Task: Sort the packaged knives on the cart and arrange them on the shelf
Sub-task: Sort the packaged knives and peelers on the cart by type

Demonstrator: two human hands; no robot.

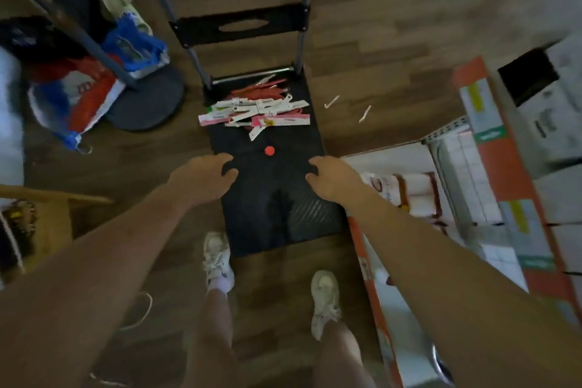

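A wood-plank floor (393,25) is seen from above, filling most of the view. A black platform cart (271,208) stands at centre on it, with its grey tubular handle frame (304,3) rising at the far end. To the right, a shelf unit (447,135) with stacked white and orange cartons (500,167) is recorded, just beside the cart's right edge. To the left, a grey round stand base (148,104) is noted, with red, white and blue bags (75,98) lying against it.

The packaged knives (255,112) are found in a loose, unsorted heap on the far half of the cart deck, white and pink cards overlapping red ones. A small red round object (269,150) lies on the deck just near of the heap. Two pale strips (332,101) lie on the floor right of the cart.

The left hand (204,178) is placed at the cart's left edge and the right hand (330,178) at its right edge, well apart. Both have fingers curled over the deck; whether the edges are actually gripped cannot be told, owing to blur. No package is held in either hand. Two white shoes (217,261) are visible at the near end of the cart.
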